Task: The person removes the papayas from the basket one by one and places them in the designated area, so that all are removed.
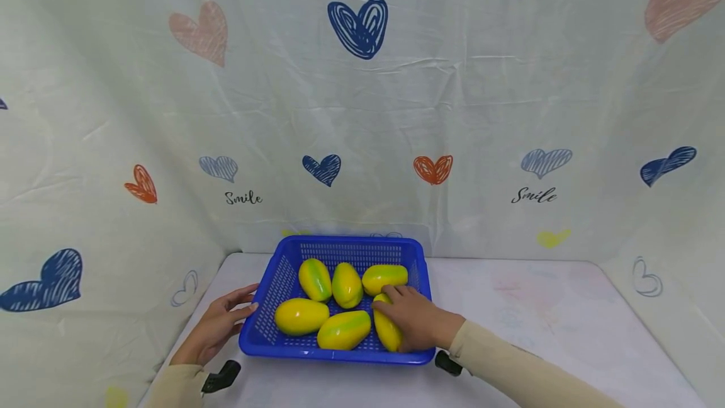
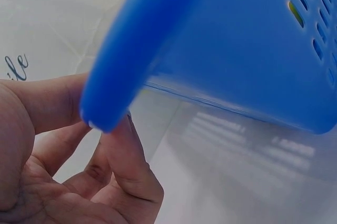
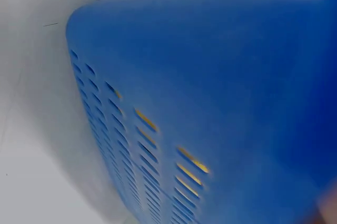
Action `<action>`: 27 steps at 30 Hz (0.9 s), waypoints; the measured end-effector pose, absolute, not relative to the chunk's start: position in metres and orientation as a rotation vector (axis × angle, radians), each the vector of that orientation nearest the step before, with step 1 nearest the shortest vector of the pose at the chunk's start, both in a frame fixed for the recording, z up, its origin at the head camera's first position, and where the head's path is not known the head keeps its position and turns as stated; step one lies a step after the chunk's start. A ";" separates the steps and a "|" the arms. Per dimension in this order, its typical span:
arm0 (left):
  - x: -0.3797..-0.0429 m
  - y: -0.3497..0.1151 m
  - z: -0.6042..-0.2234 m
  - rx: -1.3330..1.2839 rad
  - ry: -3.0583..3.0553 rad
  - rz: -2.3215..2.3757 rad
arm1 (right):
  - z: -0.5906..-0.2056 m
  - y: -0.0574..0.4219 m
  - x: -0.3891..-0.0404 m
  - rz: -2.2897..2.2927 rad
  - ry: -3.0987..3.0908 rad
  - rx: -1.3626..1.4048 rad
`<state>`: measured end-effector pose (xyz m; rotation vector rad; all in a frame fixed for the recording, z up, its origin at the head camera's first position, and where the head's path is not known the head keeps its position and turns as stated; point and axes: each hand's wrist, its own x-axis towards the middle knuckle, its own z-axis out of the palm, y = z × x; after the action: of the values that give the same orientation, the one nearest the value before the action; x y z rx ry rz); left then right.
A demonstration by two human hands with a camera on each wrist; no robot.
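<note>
A blue plastic basket [image 1: 334, 355] with slotted walls holds several glossy yellow-green mangoes, among them one at the front left [image 1: 302, 317] and one at the front middle [image 1: 344, 330]. My left hand [image 1: 218, 325] pinches the basket's left rim, with thumb and fingers meeting the blue edge [image 2: 124, 71] in the left wrist view. Inside the basket, my right hand [image 1: 416, 317] grips the mango [image 1: 387, 327] at the front right from above, its fingers curled over it. The right wrist view mostly shows the outside of the basket wall [image 3: 210, 77]; the right fingers are hidden there.
Under the basket is a white table [image 1: 521, 320], its far edge against a pale curtain [image 1: 481, 93] printed with hearts and "Smile". Three more mangoes lie along the back of the basket, including one at the back right [image 1: 385, 279]. Black wrist straps [image 1: 222, 376] show below the hands.
</note>
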<state>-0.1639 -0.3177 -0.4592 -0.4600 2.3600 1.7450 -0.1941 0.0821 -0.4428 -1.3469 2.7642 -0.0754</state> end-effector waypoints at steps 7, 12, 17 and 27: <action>-0.165 -0.317 -0.460 -0.430 2.356 1.756 | -0.431 0.095 -0.192 -0.287 2.837 -1.387; -0.166 -0.318 -0.460 -0.436 2.356 1.753 | -0.419 0.110 -0.187 -0.489 2.842 -1.336; -0.167 -0.319 -0.461 -0.471 2.356 1.734 | -0.408 0.129 -0.180 -0.646 2.840 -1.252; -0.167 -0.321 -0.463 -0.457 2.339 1.742 | -0.405 0.174 -0.170 -0.764 2.971 -1.105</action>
<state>-0.1668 -0.3214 -0.4626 -0.4569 2.3394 1.7424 -0.1703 0.1738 -0.4049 -1.1046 2.9714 -0.7641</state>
